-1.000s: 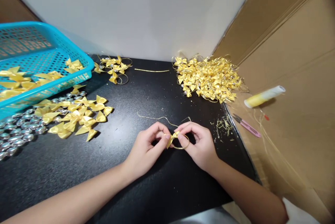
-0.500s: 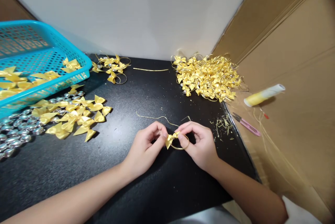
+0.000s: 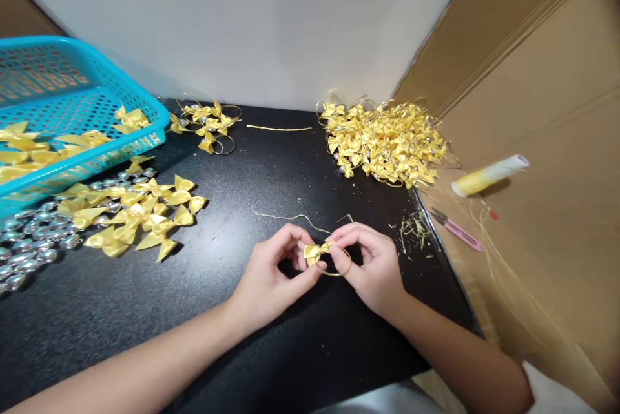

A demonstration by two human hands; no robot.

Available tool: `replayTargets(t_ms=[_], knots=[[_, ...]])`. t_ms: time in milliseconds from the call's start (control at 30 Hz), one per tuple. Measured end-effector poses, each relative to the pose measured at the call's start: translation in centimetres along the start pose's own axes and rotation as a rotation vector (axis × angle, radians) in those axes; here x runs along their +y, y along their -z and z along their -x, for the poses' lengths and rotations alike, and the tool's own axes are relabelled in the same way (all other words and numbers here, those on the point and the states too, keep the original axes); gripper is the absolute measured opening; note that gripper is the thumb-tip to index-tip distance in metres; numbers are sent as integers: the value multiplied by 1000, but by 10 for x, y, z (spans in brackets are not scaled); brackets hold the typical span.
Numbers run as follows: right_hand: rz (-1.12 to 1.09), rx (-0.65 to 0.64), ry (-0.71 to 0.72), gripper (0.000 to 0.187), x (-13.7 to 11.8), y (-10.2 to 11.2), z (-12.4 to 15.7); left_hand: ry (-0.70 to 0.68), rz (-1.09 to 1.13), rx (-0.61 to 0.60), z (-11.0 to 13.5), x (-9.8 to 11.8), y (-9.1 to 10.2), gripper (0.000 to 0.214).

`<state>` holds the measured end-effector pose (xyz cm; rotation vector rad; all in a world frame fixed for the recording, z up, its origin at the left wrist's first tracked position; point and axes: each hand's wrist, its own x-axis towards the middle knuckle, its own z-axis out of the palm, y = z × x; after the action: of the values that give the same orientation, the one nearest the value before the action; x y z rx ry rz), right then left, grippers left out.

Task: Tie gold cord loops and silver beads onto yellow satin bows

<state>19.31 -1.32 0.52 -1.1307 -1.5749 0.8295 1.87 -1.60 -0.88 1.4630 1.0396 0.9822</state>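
Observation:
A small yellow ribbon bow (image 3: 316, 252) with a loop of gold cord (image 3: 335, 274) is between my two hands, low over the black table. My right hand (image 3: 371, 265) pinches the bow's right side, where the loop meets it. At the bow's left side is my left hand (image 3: 278, 269), its thumb tip at the lower edge and its fingers curled behind. A thin gold thread (image 3: 295, 216) trails across the table just beyond both hands. The underside of the bow is hidden.
On the left stand a blue basket (image 3: 155, 136) of bows, loose bows (image 3: 145, 217) and silvery bead strings (image 3: 33, 243). Finished-looking looped bows (image 3: 387, 143) are heaped at the back right. Pink thread snips (image 3: 458, 231), a thread spool (image 3: 489, 175) and thread scraps (image 3: 414, 230) lie at right.
My left thumb has moved down and to the right along the bow, and more of the bow's left side shows. My right hand keeps its pinch almost unmoved.

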Motion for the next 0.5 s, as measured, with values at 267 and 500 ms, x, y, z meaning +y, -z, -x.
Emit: replayTargets(t_ms=[267,500], knots=[[32,6,41,14,1,-1,1,26,16,46,-2,-1,2,10],[77,-9,104,16,-1,-3,2,4,-12,120,2,-7,2,10]])
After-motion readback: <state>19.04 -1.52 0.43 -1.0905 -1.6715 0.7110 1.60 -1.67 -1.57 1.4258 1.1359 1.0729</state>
